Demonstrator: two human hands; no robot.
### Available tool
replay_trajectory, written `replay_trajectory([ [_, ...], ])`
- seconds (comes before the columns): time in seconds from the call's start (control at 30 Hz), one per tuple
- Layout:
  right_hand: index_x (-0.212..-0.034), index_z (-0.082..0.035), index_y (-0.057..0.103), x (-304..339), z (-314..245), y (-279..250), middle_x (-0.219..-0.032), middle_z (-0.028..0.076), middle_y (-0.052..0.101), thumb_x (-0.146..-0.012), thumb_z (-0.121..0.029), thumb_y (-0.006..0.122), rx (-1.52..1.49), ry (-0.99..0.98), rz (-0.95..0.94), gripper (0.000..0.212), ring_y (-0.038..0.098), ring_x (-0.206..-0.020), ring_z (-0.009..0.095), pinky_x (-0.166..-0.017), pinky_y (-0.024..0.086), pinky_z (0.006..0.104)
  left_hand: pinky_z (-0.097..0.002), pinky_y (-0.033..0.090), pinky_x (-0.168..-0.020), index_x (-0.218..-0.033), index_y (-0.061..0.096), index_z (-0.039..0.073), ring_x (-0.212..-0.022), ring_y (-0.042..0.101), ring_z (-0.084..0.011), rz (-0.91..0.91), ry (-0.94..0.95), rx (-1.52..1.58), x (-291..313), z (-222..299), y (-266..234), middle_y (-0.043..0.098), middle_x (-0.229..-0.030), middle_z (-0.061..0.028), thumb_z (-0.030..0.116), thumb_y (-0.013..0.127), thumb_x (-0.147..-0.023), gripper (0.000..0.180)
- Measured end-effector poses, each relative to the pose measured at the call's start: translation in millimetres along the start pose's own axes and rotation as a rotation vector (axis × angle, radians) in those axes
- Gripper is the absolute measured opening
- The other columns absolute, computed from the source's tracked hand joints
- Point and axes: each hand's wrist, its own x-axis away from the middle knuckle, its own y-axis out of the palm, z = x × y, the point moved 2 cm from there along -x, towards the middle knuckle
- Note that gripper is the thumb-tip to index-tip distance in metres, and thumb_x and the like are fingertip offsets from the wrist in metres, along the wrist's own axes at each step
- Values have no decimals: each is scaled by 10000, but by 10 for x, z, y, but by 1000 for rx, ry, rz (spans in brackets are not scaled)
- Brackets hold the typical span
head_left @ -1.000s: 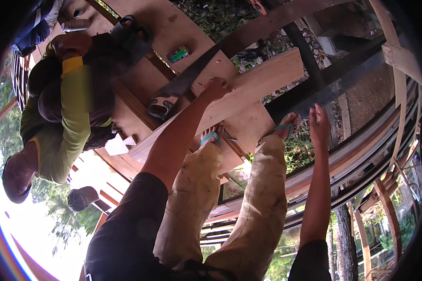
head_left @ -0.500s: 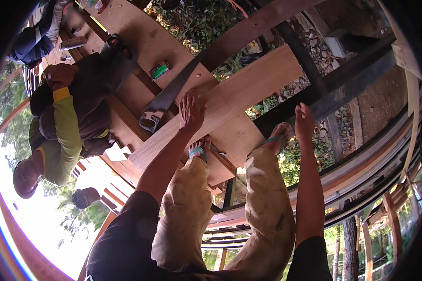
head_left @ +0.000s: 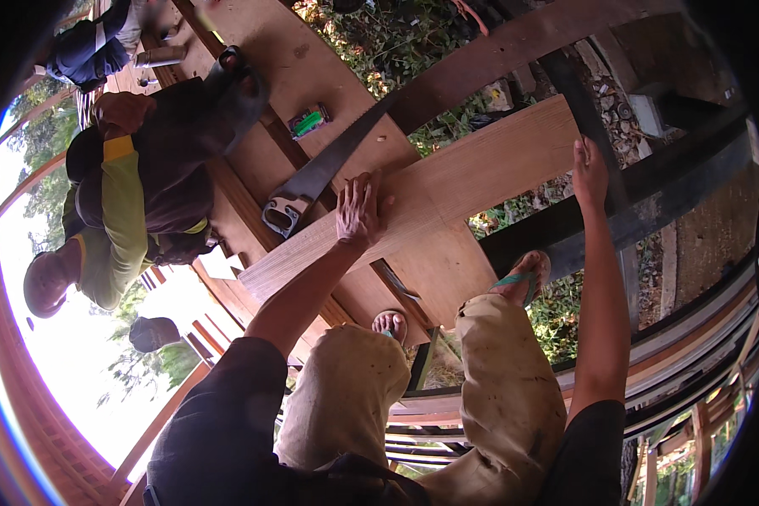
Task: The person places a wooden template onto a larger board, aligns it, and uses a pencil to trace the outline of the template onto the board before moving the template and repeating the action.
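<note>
A long, flat wooden board (head_left: pixel 497 169) lies slantwise in front of me, across planks and past their edge over the ground. My left hand (head_left: pixel 360 215) rests on top of it with its fingers spread, near the far edge. My right hand (head_left: pixel 591 175) is at the board's right end, fingers stretched out and the tips at the near corner. Whether they touch the wood is hard to tell. Beyond my left hand lies a handsaw (head_left: pixel 316 173) with a wood-coloured handle, its toothed blade pointing away to the right.
A small green-and-dark packet (head_left: pixel 309 122) lies on the planks beyond the saw. At left a co-worker in a yellow-green sleeve (head_left: pixel 125 198) sits close by; another person is farther back. Dark beams (head_left: pixel 632 202) cross open gaps over leafy ground. My sandalled feet stand near the board.
My right hand has moved up and to the right, to the board's end. My left hand stays on the board. The whole view has shifted slightly, and my legs appear farther right.
</note>
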Motion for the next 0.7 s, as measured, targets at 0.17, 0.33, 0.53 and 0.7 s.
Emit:
replay_trajectory([
  [0.17,-1459,-28,554,29,-266,151,-1362,227,632,-1090,-456,576,-341,235,-75,565,712,-1114,390,-785,671,461,-526,503,-883,-1195,585,46,-1049,660,-394,51,-67,50,34,-129,-45,657,-1090,-193,400,641,-1006,405],
  [0.33,-1483,-44,537,-78,-313,106,-1380,220,620,-1081,-362,624,-468,281,-185,520,705,-1127,345,-787,694,437,-524,521,-840,-1160,581,60,-980,684,-406,-2,-123,184,50,-176,-96,677,-1051,-174,407,633,-1011,381],
  [0.53,-1512,-59,534,-80,252,-113,-1401,197,615,-1073,-337,641,-429,375,-49,530,688,-1173,323,-819,688,457,-497,550,-785,-1115,636,68,-965,691,-378,164,106,236,103,113,-53,671,-1019,-156,371,665,-1001,325],
  [0.7,-1518,-68,538,-3,211,-232,-1412,199,612,-1049,-349,688,-350,371,-34,567,692,-1175,333,-843,679,448,-519,570,-750,-1111,693,88,-874,712,-381,66,-31,40,389,-431,-138,692,-915,-132,369,630,-1032,299],
])
